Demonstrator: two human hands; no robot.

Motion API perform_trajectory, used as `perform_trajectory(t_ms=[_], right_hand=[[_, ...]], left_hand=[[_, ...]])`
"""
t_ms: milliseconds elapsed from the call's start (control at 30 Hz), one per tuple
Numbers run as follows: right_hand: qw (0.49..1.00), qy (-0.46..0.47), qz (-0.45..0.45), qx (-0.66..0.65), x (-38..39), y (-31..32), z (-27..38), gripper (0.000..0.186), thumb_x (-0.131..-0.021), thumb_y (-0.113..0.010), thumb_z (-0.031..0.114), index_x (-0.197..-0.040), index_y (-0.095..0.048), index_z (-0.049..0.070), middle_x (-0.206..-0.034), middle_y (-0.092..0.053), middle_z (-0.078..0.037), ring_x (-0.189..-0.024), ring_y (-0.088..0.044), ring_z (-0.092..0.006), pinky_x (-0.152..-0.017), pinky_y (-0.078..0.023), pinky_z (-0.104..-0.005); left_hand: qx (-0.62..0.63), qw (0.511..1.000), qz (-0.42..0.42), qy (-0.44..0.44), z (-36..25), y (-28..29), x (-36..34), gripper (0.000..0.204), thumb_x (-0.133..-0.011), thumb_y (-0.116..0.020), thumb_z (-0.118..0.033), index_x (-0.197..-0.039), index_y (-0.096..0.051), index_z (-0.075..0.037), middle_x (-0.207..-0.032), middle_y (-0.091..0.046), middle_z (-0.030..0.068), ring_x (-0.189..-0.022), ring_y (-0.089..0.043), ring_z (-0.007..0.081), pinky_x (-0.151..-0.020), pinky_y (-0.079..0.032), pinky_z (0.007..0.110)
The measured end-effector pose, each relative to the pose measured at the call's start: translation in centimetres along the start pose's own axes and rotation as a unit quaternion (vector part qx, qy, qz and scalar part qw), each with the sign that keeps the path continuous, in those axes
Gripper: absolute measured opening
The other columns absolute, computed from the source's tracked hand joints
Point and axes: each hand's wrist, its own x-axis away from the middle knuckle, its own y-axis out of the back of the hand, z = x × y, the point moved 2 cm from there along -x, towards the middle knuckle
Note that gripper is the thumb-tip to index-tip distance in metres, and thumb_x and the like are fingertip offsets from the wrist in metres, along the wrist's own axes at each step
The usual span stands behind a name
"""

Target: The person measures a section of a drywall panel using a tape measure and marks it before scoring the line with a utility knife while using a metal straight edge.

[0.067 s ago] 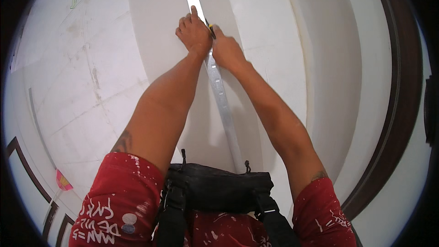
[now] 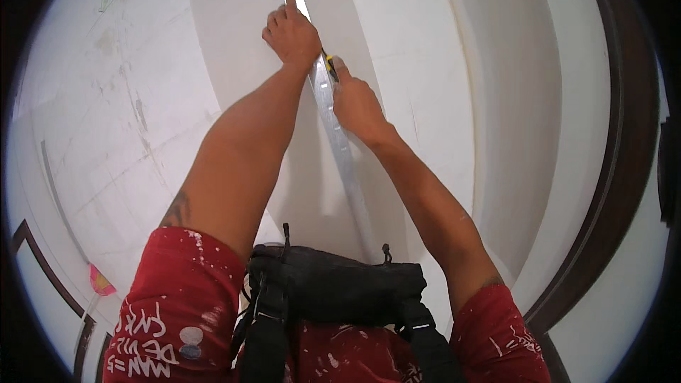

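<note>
A long silvery metal strip (image 2: 325, 92) with a row of small slots or marks runs away from me over a pale grey board (image 2: 237, 42). My left hand (image 2: 293, 35) lies across the strip's far part, pressing on it. Its index finger points ahead along the metal and the other fingers spread to the left; the thumb is hidden. Nearer to me, my right hand (image 2: 360, 105) is closed around a yellow and black utility knife (image 2: 330, 65), beside the strip's right edge. The knife's tip reaches toward that edge, close to my left wrist; its blade is too small to make out.
A black bag (image 2: 337, 285) hangs at my chest. White tiled floor (image 2: 106, 120) with dirty streaks lies to the left, where a small pink and yellow object (image 2: 101, 280) shows. A pale wall curves along the right, with a dark brown frame (image 2: 611, 128) beyond.
My right hand has drawn the knife back toward me along the strip's right edge. A gap has opened between my hands. The view has shifted slightly; my left hand still presses the strip.
</note>
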Motion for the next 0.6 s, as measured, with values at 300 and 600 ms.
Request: perform_trajectory(t_ms=[300,600], right_hand=[[0.997,-0.056,0.02,-0.043,17.9,-9.4,-10.6,0.062,-0.1,-0.05,0.013,-0.158,-0.028,0.011,-0.093,-0.062,-0.024,-0.083,-0.062,-0.044,-0.076,-0.05,-0.0541],[0.977,-0.179,0.119,-0.004,35.7,-16.3,-18.2,0.061,-0.099,-0.051,0.017,-0.156,-0.028,0.017,-0.101,-0.061,-0.022,-0.083,-0.067,-0.0435,-0.074,-0.057,-0.0533]], left_hand=[[-0.024,0.999,0.043,0.008,3.1,-4.8,0.9,0.049,-0.101,-0.043,-0.022,-0.15,-0.045,-0.014,-0.13,-0.064,0.0123,-0.128,-0.053,0.031,-0.104,-0.036,0.055],[-0.052,0.997,0.052,-0.001,5.4,-8.1,1.0,0.052,-0.099,-0.04,-0.027,-0.15,-0.045,-0.015,-0.128,-0.067,0.0159,-0.122,-0.061,0.0372,-0.102,-0.041,0.057]])
